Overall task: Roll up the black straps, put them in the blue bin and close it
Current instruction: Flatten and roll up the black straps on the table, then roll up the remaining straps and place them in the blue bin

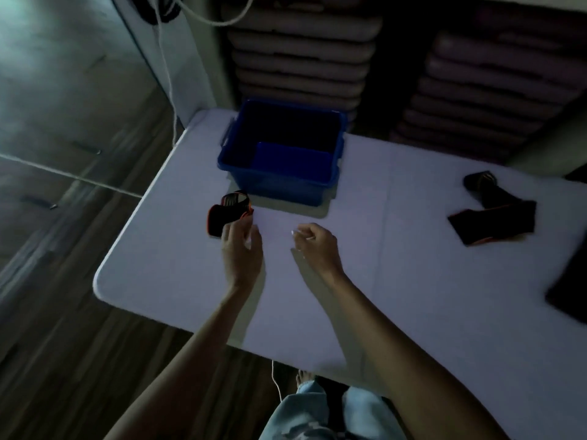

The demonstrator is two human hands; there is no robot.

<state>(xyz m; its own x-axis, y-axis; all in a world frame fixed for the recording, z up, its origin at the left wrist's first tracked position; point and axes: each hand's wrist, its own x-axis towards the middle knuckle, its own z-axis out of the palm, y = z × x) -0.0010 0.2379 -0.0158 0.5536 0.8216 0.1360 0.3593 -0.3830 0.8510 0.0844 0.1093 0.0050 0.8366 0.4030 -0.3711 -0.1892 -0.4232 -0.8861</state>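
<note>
An open blue bin (pixel 235 160) stands on the white table (pixel 178 268), near its far left end. A rolled black strap with orange trim (pixel 227 212) sits just in front of the bin's left corner, and my left hand (pixel 241 246) grips its near side with the fingertips. My right hand (pixel 316 244) hovers over the table to the right, fingers loosely curled and holding nothing. A second black strap (pixel 495 214), partly rolled with a loose flat end, lies at the far right of the table. The bin's lid is not visible.
A dark flat object (pixel 568 290) lies at the table's right edge. Stacked cushions (pixel 301 58) rise behind the bin. A white cord (pixel 165 58) hangs at the upper left. Wooden floor (pixel 63 217) lies to the left, and my legs show below the table's near edge.
</note>
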